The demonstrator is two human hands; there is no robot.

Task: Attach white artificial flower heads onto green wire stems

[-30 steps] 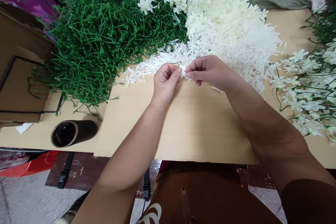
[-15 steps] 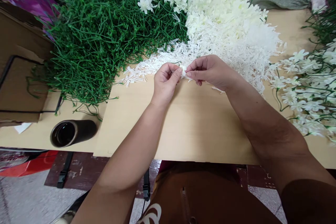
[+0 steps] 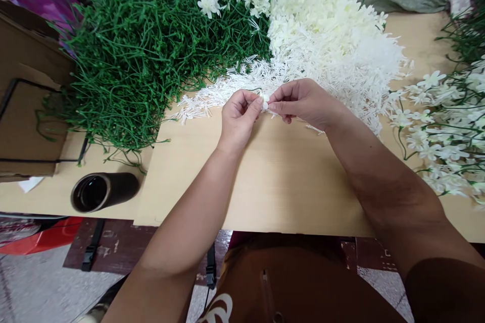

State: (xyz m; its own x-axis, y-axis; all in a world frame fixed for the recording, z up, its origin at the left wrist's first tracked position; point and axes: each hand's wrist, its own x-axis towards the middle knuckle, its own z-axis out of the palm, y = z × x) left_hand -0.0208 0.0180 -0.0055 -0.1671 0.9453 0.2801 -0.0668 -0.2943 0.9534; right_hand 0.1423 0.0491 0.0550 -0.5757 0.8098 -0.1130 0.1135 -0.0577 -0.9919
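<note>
Both arms [image 3: 193, 197] reach forward, left hand [image 3: 239, 118] and right hand [image 3: 305, 103] pinching a small white piece [image 3: 265, 101].

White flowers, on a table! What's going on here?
A person's left hand pinches a small white piece, too small to see clearly, and their right hand meets it from the other side. Behind them lie thin white sticks and heaped creamy flower heads. Thin green stems are piled on the left; white flowers on green stems lie on the right.
</note>
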